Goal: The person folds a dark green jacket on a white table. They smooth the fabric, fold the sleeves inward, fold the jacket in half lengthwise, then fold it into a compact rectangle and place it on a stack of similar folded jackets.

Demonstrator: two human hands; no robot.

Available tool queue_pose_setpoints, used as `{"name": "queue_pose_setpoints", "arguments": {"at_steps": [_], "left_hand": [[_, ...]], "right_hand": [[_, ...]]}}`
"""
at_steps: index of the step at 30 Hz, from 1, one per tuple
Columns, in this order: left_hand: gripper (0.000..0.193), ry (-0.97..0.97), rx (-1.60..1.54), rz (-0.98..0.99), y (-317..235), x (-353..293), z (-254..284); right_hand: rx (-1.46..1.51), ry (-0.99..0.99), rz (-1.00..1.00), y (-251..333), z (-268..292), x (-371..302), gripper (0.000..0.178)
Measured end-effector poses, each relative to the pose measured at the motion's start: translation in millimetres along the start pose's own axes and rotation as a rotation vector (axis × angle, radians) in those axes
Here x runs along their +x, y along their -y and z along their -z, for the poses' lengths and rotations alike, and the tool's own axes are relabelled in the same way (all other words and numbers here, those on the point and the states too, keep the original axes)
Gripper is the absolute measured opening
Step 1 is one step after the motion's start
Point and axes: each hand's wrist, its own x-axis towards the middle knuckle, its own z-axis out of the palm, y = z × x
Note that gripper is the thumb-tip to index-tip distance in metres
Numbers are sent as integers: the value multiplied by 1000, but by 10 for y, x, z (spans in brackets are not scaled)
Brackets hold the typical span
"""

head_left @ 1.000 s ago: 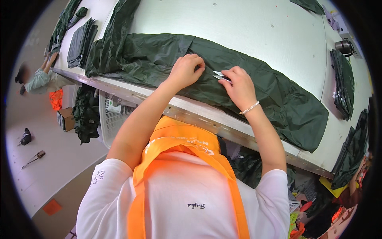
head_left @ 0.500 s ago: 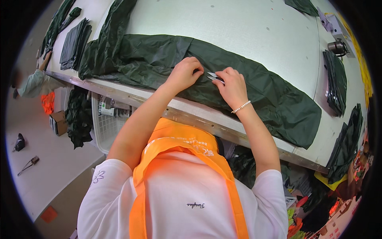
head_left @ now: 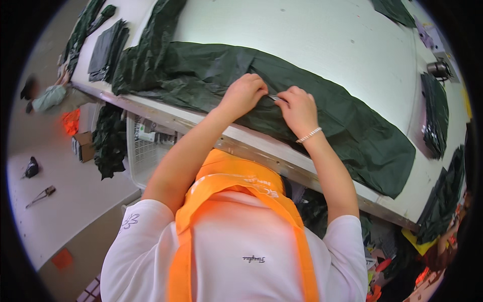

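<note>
One cloth (head_left: 342,118) lay dark green, creased. Right hand (head_left: 300,111) gripped one cutter (head_left: 274,97); left hand (head_left: 243,96) had fingers curled, contents indeterminable.

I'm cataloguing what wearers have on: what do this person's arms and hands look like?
Short white sleeves; the left one has a dark flower outline. The left hand and right hand are ungloved; a pale beaded bracelet circles the right wrist.

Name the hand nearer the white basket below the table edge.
Left. The left hand is above and to the right of the white basket; the right hand is farther right.
</note>
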Motion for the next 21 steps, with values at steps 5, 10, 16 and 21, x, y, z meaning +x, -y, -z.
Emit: {"name": "queue_pose_setpoints", "arguments": {"at_steps": [5, 10, 16, 21], "left_hand": [[9, 112, 31, 48, -179, -697, 421], [49, 582, 336, 994, 320, -2604, 895], [45, 506, 310, 1588, 651, -4532, 1300], [42, 451, 312, 1592, 557, -4230, 1361]], "right_hand": [[119, -162, -176, -383, 788, 1, 18], [-534, -314, -441, -3415, 2041, -889, 28], [-711, -67, -1133, -5153, 2953, -2383, 42], [-668, -208, -1004, -5051, 2804, -1554, 50]]}}
